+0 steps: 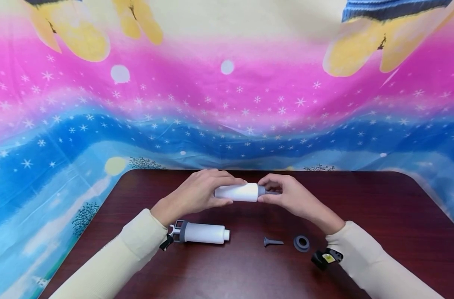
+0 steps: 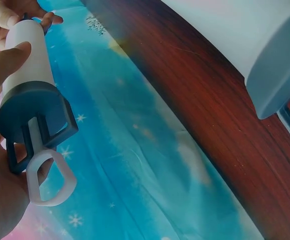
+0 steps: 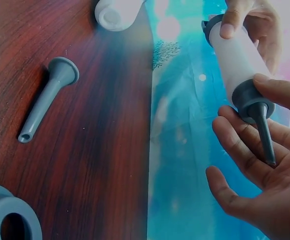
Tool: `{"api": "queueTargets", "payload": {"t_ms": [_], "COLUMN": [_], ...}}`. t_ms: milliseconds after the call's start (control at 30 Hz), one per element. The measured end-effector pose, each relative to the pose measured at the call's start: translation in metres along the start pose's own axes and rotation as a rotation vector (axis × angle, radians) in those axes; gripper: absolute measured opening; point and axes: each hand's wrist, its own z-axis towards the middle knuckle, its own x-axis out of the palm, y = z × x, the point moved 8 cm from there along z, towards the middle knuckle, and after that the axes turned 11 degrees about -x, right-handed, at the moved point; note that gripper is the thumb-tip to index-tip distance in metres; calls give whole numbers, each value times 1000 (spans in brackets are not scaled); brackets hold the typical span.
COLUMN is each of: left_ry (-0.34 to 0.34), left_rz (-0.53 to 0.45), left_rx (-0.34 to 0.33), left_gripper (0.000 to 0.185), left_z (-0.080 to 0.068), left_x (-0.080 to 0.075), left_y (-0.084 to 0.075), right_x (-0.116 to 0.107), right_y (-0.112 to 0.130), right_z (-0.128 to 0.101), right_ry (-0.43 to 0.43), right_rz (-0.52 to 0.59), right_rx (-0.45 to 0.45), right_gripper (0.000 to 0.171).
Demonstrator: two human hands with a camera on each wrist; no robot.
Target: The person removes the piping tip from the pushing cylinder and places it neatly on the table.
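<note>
White plastic syringe-like tube with grey nozzle cap was held above dark wooden table, long axis running left-right. Left hand gripped plunger end; right hand pinched grey cap end (nozzle pointing right). Both hands equally near.

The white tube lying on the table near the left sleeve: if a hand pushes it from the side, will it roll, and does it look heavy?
The white tube lies on its side and is round, so it would probably roll. Its squarish grey handle end may stop that soon. It looks like thin plastic, likely light and stiff. The smooth table would probably let it slide easily.
</note>
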Motion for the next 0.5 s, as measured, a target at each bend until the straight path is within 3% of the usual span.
{"api": "queueTargets", "payload": {"t_ms": [500], "left_ry": [71], "left_rz": [-92], "left_rx": [-58], "left_gripper": [57], "left_z": [-1], "left_x": [-5], "left_y": [3], "right_x": [1], "right_y": [5], "right_z": [0], "right_ry": [-21], "right_rz": [26], "right_rx": [-41], "right_gripper": [23]}}
